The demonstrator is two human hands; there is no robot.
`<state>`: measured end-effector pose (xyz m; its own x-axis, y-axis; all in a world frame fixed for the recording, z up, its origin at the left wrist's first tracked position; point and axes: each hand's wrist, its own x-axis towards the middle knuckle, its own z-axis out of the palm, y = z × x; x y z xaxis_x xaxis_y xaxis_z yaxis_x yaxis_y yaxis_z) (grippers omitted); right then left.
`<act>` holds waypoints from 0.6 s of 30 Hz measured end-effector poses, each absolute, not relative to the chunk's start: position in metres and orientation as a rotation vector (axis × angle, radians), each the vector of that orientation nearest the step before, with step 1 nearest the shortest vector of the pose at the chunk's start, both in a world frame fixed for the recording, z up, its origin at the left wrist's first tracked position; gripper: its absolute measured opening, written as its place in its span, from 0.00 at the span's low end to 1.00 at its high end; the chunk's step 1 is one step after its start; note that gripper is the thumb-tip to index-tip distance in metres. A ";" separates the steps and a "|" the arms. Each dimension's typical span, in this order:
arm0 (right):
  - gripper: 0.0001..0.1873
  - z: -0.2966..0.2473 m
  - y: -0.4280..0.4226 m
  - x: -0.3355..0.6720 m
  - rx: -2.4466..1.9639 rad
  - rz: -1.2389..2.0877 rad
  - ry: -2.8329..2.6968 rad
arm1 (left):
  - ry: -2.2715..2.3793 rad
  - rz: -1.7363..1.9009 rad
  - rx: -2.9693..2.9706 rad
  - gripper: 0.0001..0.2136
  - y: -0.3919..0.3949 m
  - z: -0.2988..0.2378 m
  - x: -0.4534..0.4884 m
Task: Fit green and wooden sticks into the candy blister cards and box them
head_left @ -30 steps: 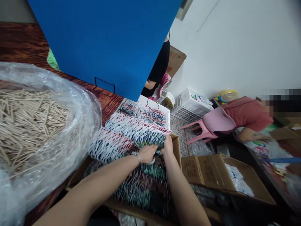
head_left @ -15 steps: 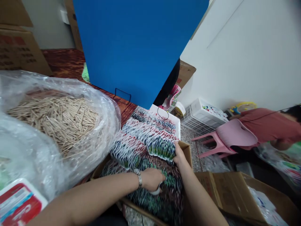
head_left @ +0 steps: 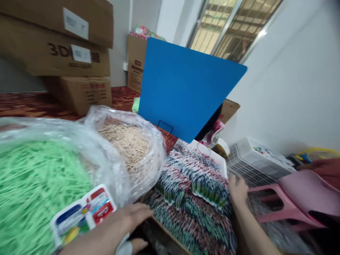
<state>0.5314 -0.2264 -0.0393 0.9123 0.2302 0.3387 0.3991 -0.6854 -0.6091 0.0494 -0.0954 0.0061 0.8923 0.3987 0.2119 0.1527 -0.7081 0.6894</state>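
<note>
My left hand [head_left: 132,221] stretches over the left rim of a cardboard carton [head_left: 170,235], fingers extended and thumb apart, with nothing visible in it. A white band circles the base of its thumb. On the far right side, my right hand [head_left: 238,189] is at the carton's edge, blurred, its fingers looking slightly spread; whether they touch the rim I cannot tell. Between the hands, tightly stacked rows of thin wavy-edged printed packets [head_left: 202,177] fill the carton, white, red, green and dark. A colourful card with a white border [head_left: 86,212] lies left of my left hand.
Clear plastic bags hold green sticks [head_left: 39,191] and pale sticks [head_left: 127,141] at left. A blue board [head_left: 186,88] stands behind the packets. At right are a white basket [head_left: 247,166] and pink chair [head_left: 300,191] with a person partly visible. Cartons [head_left: 90,94] are stacked behind.
Both hands have come off the packets, my left hand moving left to the carton's rim and my right to its right side. The view has swung left and up, bringing in the green sticks and window.
</note>
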 end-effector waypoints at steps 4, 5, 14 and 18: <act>0.24 -0.021 -0.146 0.417 -1.944 -0.046 -1.108 | 0.707 0.475 2.267 0.17 -0.102 0.022 -0.038; 0.20 -0.016 -0.125 0.375 -1.812 0.089 -1.278 | 0.784 0.464 2.257 0.14 -0.105 0.027 -0.055; 0.16 -0.017 -0.040 0.127 -1.345 0.226 -2.584 | 0.979 0.294 2.269 0.09 -0.126 -0.001 -0.086; 0.18 -0.032 -0.046 0.130 -1.352 0.030 -2.572 | 0.969 0.306 2.423 0.12 -0.124 -0.040 -0.080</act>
